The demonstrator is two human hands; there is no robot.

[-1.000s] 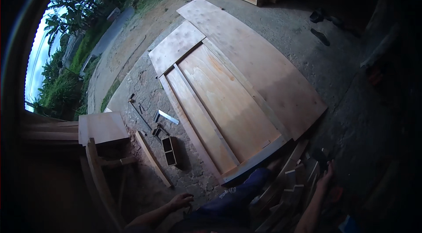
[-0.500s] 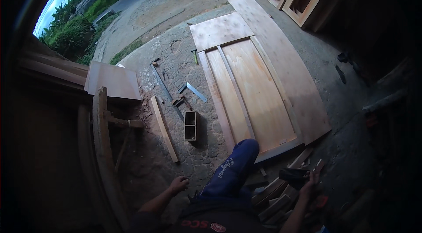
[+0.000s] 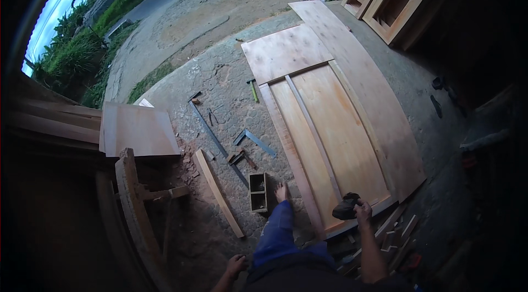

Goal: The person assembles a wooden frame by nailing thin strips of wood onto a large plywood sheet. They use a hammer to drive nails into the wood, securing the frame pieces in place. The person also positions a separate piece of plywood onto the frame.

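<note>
My right hand [image 3: 363,214] grips a dark, bag-like thing [image 3: 345,206] and holds it above the near end of a wooden panel frame [image 3: 300,173]. What is inside the dark thing cannot be seen. A plywood sheet [image 3: 289,52] covers the far part of the frame, and light boards show between its rails. Low by my left leg, my left hand [image 3: 237,264] has its fingers curled; anything in it is too small to make out. My bare foot [image 3: 281,192] stands between the frame and a two-part wooden box [image 3: 257,193].
Left of the frame lie a hammer [image 3: 253,91], a try square [image 3: 259,142], a bar clamp [image 3: 212,129], pliers [image 3: 210,117] and a wood strip [image 3: 219,194]. A long plywood sheet [image 3: 379,99] runs along the right side. Offcuts [image 3: 391,234] litter the near right floor.
My right hand has lifted the dark thing from over the offcuts, forward and left to above the frame. My leg has moved off the frame's near edge, and my view has shifted.
</note>
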